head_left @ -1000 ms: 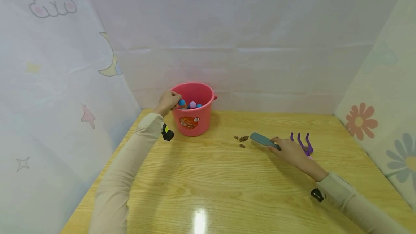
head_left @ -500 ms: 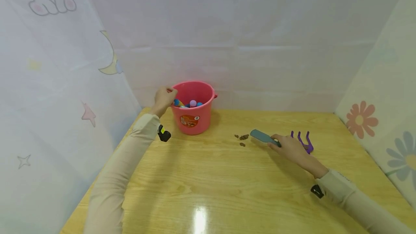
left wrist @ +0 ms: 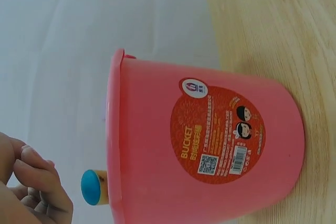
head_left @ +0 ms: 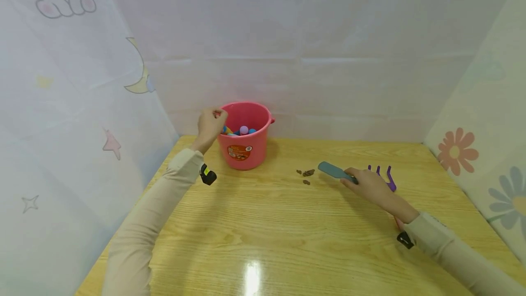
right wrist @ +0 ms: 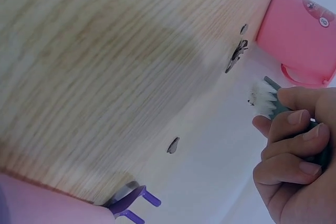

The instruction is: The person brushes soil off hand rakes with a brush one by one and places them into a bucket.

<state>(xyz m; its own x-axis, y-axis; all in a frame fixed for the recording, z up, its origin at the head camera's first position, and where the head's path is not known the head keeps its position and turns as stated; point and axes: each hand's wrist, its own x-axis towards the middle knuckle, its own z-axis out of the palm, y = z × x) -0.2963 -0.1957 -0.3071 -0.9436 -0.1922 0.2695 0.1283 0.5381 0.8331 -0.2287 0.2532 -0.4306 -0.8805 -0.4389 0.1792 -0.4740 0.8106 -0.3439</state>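
My left hand (head_left: pixel 210 125) is raised beside the left rim of a pink bucket (head_left: pixel 244 152). In the left wrist view its fingers (left wrist: pixel 42 179) are curled, with nothing visible in them. Colourful toys (head_left: pixel 244 130) lie inside the bucket; a blue-ended yellow cylinder (left wrist: pixel 92 187) pokes above the rim close to those fingers. With my right hand (head_left: pixel 370 186) I grip a teal brush (head_left: pixel 330 169) by its handle. White bristles (right wrist: pixel 261 99) face down in the right wrist view, above the table. Several brown scraps (head_left: pixel 308 173) lie left of the brush.
A purple three-pronged toy rake (head_left: pixel 390 182) rests beyond my right wrist, its pink handle (right wrist: pixel 52 203) partly under that arm. The wooden table (head_left: pixel 255 218) is bounded by fabric walls (head_left: pixel 287 58) at the back and both sides.
My left hand has drawn back and up from the toys in the bucket, and its fingers no longer touch the blue-ended piece. The brush has shifted slightly right and away; the scraps stay put.
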